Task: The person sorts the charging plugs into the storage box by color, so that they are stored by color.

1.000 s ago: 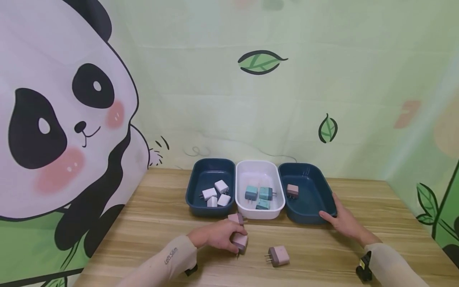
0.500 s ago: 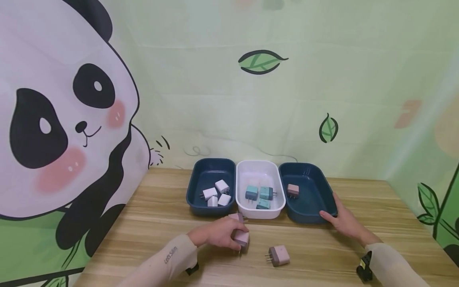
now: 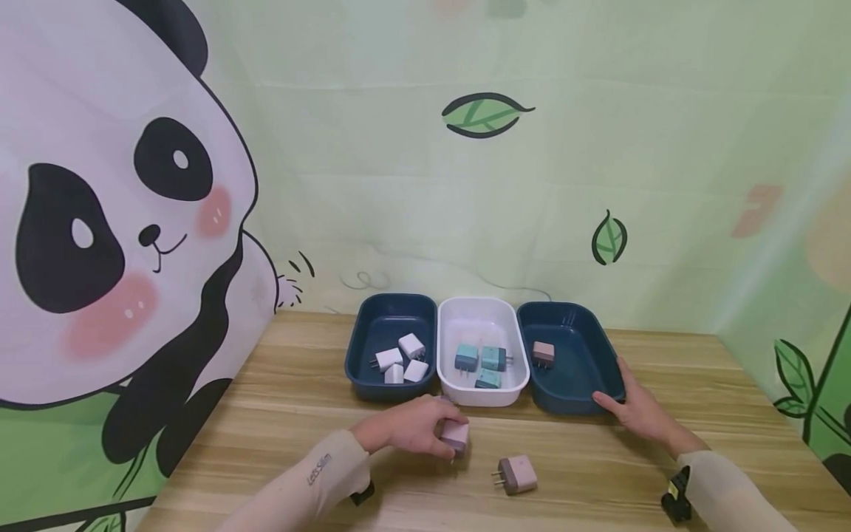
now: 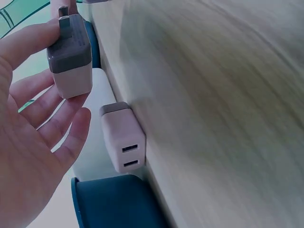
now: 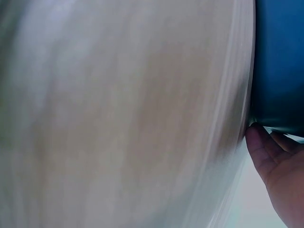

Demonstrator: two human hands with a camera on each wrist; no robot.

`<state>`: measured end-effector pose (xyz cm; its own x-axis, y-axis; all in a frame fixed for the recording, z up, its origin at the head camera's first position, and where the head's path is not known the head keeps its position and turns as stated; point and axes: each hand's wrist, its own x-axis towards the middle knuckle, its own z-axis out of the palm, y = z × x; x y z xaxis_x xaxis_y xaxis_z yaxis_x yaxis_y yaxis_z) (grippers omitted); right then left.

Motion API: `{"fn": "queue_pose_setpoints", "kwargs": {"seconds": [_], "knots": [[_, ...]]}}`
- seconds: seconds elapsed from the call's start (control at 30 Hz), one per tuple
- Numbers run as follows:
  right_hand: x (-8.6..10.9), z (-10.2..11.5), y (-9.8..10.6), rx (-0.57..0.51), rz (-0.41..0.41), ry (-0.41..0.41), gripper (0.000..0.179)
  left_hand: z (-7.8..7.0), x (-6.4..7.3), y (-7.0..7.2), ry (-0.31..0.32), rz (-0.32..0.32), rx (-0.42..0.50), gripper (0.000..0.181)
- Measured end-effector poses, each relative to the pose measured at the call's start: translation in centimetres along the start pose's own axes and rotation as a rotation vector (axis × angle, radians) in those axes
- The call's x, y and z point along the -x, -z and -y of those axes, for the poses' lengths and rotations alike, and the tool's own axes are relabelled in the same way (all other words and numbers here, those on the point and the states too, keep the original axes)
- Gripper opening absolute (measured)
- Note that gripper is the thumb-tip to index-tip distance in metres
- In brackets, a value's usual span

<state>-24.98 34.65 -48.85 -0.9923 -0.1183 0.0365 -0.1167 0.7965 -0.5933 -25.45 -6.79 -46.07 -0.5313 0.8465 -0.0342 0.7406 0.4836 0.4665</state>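
Note:
My left hand (image 3: 417, 426) pinches a pink-and-mauve plug charger (image 3: 455, 436) between thumb and fingers, in front of the white tray (image 3: 483, 397). In the left wrist view its metal prongs point up, away from the palm. Another pink charger (image 4: 123, 137) with two USB slots lies by the white tray, mostly hidden behind my hand in the head view. A third pink charger (image 3: 518, 473) lies on the table to the right, prongs leftward. My right hand (image 3: 643, 411) holds the near right corner of the right dark blue tray (image 3: 572, 405), thumb at the front, fingers along the side.
The three trays stand side by side. The left blue tray (image 3: 388, 390) holds several white chargers (image 3: 411, 346), the white one teal chargers (image 3: 467, 357), the right one a pink charger (image 3: 542, 352). A panda-printed cloth (image 3: 399, 185) hangs behind the wooden table (image 3: 598, 480).
My left hand has moved slightly right and away from me with the pink charger, covering most of the charger behind it. My right hand stays at the tray corner.

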Motion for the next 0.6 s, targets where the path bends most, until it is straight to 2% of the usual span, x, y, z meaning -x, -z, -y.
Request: {"fn": "queue_pose_setpoints", "kwargs": {"seconds": [0.17,0.4,0.6], "knots": [[0.0,-0.2,-0.1,-0.003,-0.005,0.010,0.096,-0.4,-0.2,0.4,-0.024,-0.027,0.008,0.047],[0.0,-0.3,-0.1,-0.017,-0.003,0.011,0.095,-1.1,-0.8,1.1,-0.064,-0.066,0.075,0.044],[-0.1,-0.2,0.0,-0.016,-0.002,0.003,0.096,-1.8,-1.5,1.5,-0.069,-0.091,0.084,0.044]]}}
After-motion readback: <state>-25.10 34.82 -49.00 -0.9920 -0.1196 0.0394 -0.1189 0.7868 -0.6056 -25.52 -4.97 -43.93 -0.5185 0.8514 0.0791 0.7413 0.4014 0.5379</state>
